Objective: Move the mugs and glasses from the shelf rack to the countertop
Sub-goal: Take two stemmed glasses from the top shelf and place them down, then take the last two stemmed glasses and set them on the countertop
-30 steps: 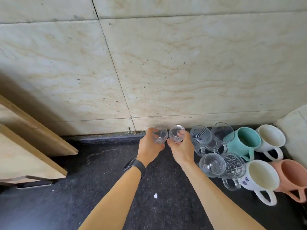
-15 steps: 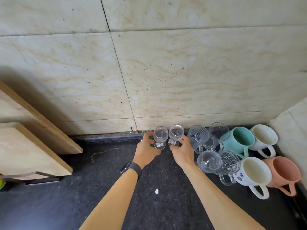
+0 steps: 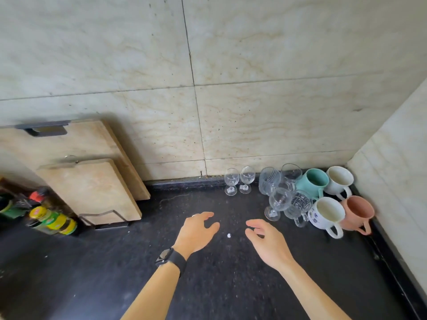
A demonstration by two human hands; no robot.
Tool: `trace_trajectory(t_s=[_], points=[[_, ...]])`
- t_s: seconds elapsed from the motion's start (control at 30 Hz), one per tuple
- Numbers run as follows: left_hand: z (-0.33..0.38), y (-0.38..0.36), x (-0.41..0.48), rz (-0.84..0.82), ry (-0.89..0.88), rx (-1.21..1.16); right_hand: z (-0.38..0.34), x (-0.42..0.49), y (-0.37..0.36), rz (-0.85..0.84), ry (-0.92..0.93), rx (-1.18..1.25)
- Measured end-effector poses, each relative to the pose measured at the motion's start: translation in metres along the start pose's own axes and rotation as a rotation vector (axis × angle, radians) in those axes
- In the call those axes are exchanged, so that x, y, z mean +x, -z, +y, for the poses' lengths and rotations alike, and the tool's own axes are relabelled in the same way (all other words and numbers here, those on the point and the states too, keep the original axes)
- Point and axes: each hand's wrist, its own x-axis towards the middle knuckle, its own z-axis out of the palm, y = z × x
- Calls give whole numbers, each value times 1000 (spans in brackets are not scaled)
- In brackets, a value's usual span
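Two small stemmed glasses (image 3: 231,180) (image 3: 246,179) stand upright side by side on the black countertop (image 3: 208,273), close to the tiled wall. To their right are several clear glasses (image 3: 279,200), a teal mug (image 3: 313,183), a white mug (image 3: 339,180), a patterned white mug (image 3: 325,212) and a pink mug (image 3: 357,211). My left hand (image 3: 196,230) and my right hand (image 3: 268,239) hover over the counter in front of the small glasses, apart from them, fingers spread and empty. No shelf rack shows.
Two wooden cutting boards (image 3: 92,188) lean in a wire holder at the left against the wall. Bottles with yellow and green labels (image 3: 49,219) stand at the far left. A small white crumb (image 3: 228,235) lies between my hands. A side wall (image 3: 392,169) closes the right corner.
Both hands let go of the two small stemmed glasses, which now stand on the counter, and drew back toward me. The view pulled back and now shows the boards and bottles.
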Motion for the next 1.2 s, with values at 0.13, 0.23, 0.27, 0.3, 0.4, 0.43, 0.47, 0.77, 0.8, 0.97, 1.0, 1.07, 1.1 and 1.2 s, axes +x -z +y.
trace_trajectory(t_s=[0.13, 0.23, 0.27, 0.3, 0.4, 0.43, 0.47, 0.77, 0.8, 0.97, 1.0, 1.07, 1.1, 1.2], points=[[-8, 15, -73, 123, -16, 52, -21, -48, 17, 24, 155, -98], [-15, 27, -128, 262, -21, 153, -44, -75, 28, 17, 344, -194], [-17, 31, -146, 321, -11, 188, -52, -83, 32, 1, 406, -221], [-21, 33, -164, 381, 5, 218, -61, -91, 34, -16, 460, -248], [-32, 38, -223, 550, 86, 290, -83, -114, 31, -64, 632, -301], [-36, 37, -245, 598, 126, 302, -90, -124, 27, -97, 683, -319], [-41, 35, -267, 637, 168, 305, -95, -135, 21, -128, 738, -336], [-98, -14, -521, 911, 596, 209, -145, -293, -101, -448, 1234, -422], [-104, -19, -554, 940, 653, 213, -150, -319, -118, -492, 1293, -427], [-121, -55, -716, 1058, 924, 250, -159, -460, -186, -633, 1560, -417], [-124, -65, -746, 1082, 971, 262, -159, -488, -197, -661, 1610, -419], [-130, -85, -807, 1131, 1061, 256, -156, -546, -219, -719, 1700, -422], [-133, -96, -837, 1156, 1100, 245, -154, -575, -229, -746, 1742, -420], [-144, -126, -926, 1209, 1222, 274, -148, -663, -259, -832, 1846, -391]])
